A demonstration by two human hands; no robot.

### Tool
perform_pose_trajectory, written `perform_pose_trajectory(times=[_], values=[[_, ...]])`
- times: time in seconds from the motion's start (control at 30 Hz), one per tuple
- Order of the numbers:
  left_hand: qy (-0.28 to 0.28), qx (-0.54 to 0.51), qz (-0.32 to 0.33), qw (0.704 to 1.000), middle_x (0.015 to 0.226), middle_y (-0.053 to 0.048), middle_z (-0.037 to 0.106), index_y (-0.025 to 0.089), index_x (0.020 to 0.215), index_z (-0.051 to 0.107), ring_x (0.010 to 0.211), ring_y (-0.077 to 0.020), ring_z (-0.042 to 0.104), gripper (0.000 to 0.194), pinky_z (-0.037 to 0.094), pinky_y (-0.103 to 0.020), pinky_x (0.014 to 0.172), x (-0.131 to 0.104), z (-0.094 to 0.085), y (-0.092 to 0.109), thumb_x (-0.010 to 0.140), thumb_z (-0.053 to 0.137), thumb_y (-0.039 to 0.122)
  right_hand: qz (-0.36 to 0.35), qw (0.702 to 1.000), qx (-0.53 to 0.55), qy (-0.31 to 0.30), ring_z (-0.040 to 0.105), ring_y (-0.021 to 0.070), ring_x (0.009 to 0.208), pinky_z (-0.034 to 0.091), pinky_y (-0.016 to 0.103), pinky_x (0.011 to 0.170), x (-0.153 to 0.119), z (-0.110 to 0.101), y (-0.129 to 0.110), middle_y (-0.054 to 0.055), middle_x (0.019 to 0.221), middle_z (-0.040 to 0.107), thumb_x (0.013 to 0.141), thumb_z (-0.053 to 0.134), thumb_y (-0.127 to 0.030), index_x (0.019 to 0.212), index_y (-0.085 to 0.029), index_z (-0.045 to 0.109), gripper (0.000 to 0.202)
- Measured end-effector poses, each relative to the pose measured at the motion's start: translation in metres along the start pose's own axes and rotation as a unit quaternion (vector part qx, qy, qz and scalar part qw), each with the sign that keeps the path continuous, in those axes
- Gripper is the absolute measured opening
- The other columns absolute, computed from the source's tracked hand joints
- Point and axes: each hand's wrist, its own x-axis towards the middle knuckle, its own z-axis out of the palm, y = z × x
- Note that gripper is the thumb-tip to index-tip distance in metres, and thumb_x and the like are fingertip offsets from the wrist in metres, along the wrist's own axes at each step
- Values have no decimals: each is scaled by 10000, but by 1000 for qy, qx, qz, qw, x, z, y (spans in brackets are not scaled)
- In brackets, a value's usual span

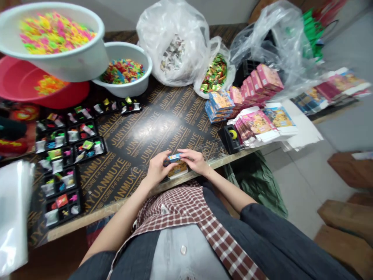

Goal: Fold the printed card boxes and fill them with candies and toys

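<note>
A small blue and yellow printed carton (pixel 178 168) stands at the table's front edge, between my two hands. My left hand (pixel 158 166) grips its left side, thumb across the near face. On the other side, my right hand (pixel 196 160) has its fingers on the carton's blue top edge. Part of the carton is covered by my fingers. To the left lie several black trays (pixel 89 149) with small bright pieces and wrapped packets in their compartments. Over to the right are flat pink cartons (pixel 258 122) and a stack of blue boxes (pixel 219 107).
Tubs of colourful pieces, one white (pixel 78 64), one red (pixel 17 83) and one smaller (pixel 128 87), stand at the back left. Plastic bags (pixel 186 58) of packets sit behind. A black tape dispenser (pixel 230 140) is at the right edge; clear plastic bags (pixel 14 217) lie left.
</note>
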Motion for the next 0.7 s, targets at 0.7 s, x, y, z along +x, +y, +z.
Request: perform_pose_trajectory(times=[0.7], values=[[-41,262,179,947,979,-94,661,280,1248,682,806,-206,585,506,411,-307,681,15,22,16,888,414,46,198,878,-258,350,525,174,723,469,357,784,-60,-206,47,12,773,552,666,703,-215,607,-198,695,62]])
